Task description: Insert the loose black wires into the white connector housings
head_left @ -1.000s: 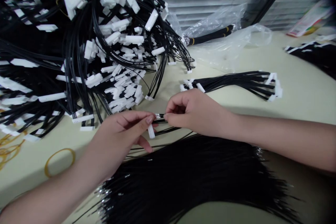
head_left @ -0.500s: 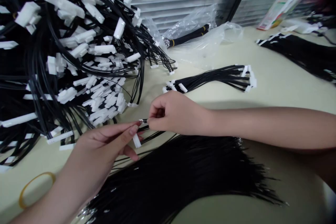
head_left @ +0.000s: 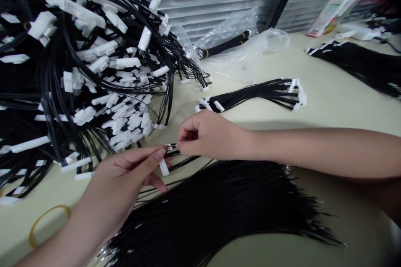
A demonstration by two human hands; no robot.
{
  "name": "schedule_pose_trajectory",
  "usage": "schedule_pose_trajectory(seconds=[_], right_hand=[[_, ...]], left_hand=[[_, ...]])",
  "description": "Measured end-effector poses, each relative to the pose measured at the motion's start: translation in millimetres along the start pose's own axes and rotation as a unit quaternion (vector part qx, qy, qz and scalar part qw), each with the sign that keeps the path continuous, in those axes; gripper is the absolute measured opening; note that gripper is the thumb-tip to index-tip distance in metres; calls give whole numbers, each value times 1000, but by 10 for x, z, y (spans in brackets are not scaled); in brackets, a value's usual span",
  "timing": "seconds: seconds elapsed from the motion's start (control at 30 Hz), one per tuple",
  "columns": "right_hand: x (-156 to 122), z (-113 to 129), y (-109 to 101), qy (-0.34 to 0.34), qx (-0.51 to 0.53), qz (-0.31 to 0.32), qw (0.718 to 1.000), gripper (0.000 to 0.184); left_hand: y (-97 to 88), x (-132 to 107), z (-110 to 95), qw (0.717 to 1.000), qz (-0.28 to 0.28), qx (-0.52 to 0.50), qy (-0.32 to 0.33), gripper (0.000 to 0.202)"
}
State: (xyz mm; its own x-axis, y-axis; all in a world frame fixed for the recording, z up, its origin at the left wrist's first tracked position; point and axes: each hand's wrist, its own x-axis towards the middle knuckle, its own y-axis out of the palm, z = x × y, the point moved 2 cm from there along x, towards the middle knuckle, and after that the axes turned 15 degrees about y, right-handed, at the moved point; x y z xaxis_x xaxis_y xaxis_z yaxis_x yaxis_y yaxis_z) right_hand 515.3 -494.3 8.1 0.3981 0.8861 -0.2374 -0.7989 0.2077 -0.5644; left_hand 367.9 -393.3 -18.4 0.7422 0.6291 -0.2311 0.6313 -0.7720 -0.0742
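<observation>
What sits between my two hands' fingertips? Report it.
In the head view, a thin black wire with a bare metal tip spans the gap from right hand to left hand, whose fingers pinch a small white plastic connector just below it.

black wires (head_left: pixel 219 208), white connectors (head_left: pixel 125 62), yellow band (head_left: pixel 46 221)

No legible txt anywhere; print on the packet (head_left: pixel 332 6) at back too blurred
</observation>
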Motion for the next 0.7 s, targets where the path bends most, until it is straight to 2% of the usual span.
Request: schedule_pose_trajectory(seconds=[0.2, 0.7], right_hand=[[-1, -6, 7, -14, 30, 2, 999, 15], [-18, 26, 37, -1, 21, 10, 1000, 16]], left_hand=[[-41, 15, 45, 1000, 3, -9, 18, 37], [-56, 6, 103, 995, 42, 37, 83, 30]])
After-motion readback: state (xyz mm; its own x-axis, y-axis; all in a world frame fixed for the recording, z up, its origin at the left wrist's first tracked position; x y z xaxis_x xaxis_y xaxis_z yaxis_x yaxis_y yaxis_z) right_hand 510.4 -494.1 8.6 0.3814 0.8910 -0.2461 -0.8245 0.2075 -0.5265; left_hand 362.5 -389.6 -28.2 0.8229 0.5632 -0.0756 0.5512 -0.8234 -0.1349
